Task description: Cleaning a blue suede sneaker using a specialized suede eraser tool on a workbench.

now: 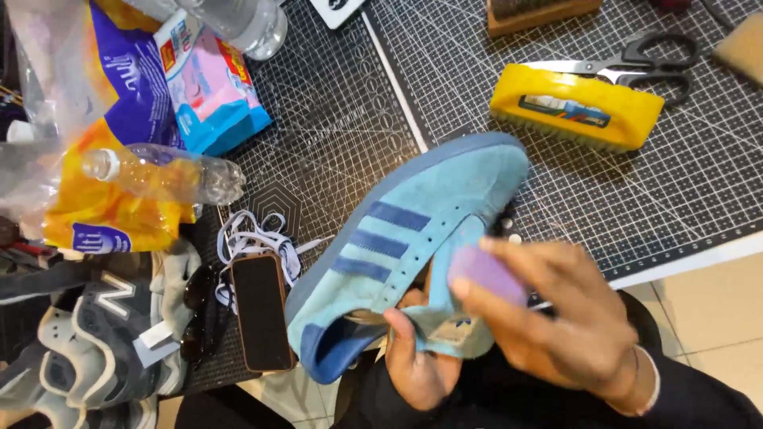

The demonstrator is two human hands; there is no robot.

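Note:
A light blue suede shoe (413, 222) with three dark blue stripes is held up over the table's near edge, toe pointing away from me. My left hand (417, 357) grips it from below at the tongue and opening. My right hand (556, 318) holds a small purple block (485, 274) and presses it against the shoe's tongue area. The shoe has no laces in it.
A yellow brush (576, 107) and scissors (636, 67) lie on the black cutting mat (699, 183). Loose laces (254, 238), a phone (261, 311) and sunglasses lie at the left. A grey sneaker (95, 342), plastic bottles (163, 175) and coloured packets (211, 87) crowd the left side.

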